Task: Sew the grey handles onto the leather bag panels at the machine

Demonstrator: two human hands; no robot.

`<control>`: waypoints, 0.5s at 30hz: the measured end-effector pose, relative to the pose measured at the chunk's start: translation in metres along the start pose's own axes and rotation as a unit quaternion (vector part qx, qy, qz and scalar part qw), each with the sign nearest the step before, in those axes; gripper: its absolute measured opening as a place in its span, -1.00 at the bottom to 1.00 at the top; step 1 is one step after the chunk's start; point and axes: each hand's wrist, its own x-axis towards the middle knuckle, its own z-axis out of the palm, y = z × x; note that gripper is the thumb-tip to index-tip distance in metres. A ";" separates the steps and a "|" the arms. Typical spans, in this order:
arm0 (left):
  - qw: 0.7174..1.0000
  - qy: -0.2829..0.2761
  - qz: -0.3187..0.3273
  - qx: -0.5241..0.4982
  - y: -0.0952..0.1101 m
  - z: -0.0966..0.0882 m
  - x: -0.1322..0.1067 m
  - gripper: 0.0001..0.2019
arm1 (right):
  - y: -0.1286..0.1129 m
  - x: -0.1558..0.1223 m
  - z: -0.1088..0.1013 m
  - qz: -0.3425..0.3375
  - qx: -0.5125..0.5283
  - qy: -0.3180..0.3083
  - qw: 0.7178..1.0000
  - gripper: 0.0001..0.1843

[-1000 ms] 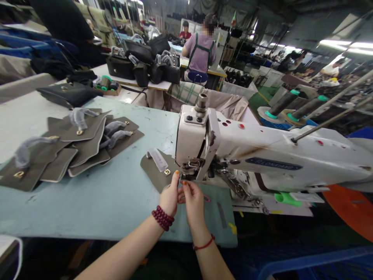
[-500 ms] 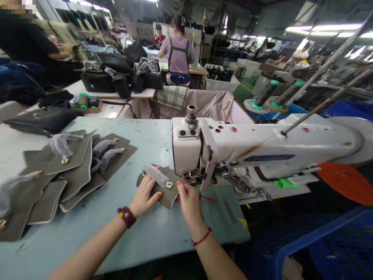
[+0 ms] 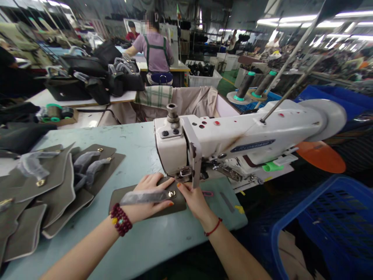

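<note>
At the counter [image 3: 140, 151], beneath the head of a white sewing machine [image 3: 227, 136]: a grey-brown piece [image 3: 178, 202], lying flat, near the needle area (contact there hidden); across it, palm down, left hand [image 3: 145, 208], grip spread, fingers fanned towards the machine, thumb along the near side; over the back of that hand, a strap [image 3: 136, 197] in cloudy plastic, running to a gold clasp [image 3: 171, 194] on the piece; at the machine-side end, right hand [image 3: 195, 200], grip drawn close at the edge (cannot tell pinch from light touch); at the wrists, beaded bracelet [image 3: 120, 220] left, red cord [image 3: 214, 227] right; just past the right hand, a small pink item [image 3: 207, 193], then a flat grey strip [image 3: 227, 202]; off to the left, an overlapping pile of similar pieces [image 3: 62, 190], several with wrapped straps; beyond, black bags [image 3: 78, 77] heaped near a person in a purple top [image 3: 157, 54], back turned; behind the machine, dark thread spools [image 3: 246, 85]; at near right, beside the counter, a blue crate [image 3: 275, 233] with beige material [image 3: 291, 249] inside.
</note>
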 end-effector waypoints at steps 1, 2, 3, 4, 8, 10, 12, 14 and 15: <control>1.000 0.002 -0.016 0.010 0.004 -0.002 0.001 -0.43 | 0.000 0.001 -0.001 -0.003 -0.002 -0.001 1.000 -0.56; 0.999 0.006 -0.033 0.021 0.009 -0.004 0.002 -0.44 | -0.001 0.001 -0.002 -0.006 -0.004 -0.002 1.000 -0.57; 0.998 0.011 -0.051 0.031 0.013 -0.005 0.003 -0.46 | -0.001 0.000 -0.004 -0.009 -0.007 -0.005 1.000 -0.57; 0.997 0.015 -0.067 0.041 0.017 -0.005 0.004 -0.47 | -0.001 -0.001 -0.007 -0.010 -0.011 -0.011 1.000 -0.57; 0.993 0.024 -0.096 0.063 0.025 -0.002 0.005 -0.51 | 0.009 -0.019 -0.018 0.005 0.014 -0.061 0.998 -0.63; 0.993 0.029 -0.099 0.065 0.025 0.000 0.005 -0.51 | 0.018 -0.030 -0.022 0.013 0.030 -0.085 0.996 -0.66; 0.992 0.031 -0.102 0.064 0.024 0.002 0.005 -0.51 | 0.029 -0.037 -0.025 0.010 0.021 -0.089 0.996 -0.65; 0.992 0.032 -0.101 0.062 0.024 0.003 0.005 -0.51 | 0.038 -0.040 -0.025 0.000 0.001 -0.079 0.997 -0.64; 0.992 0.033 -0.100 0.063 0.024 0.003 0.006 -0.51 | 0.041 -0.040 -0.025 -0.005 -0.004 -0.075 0.997 -0.63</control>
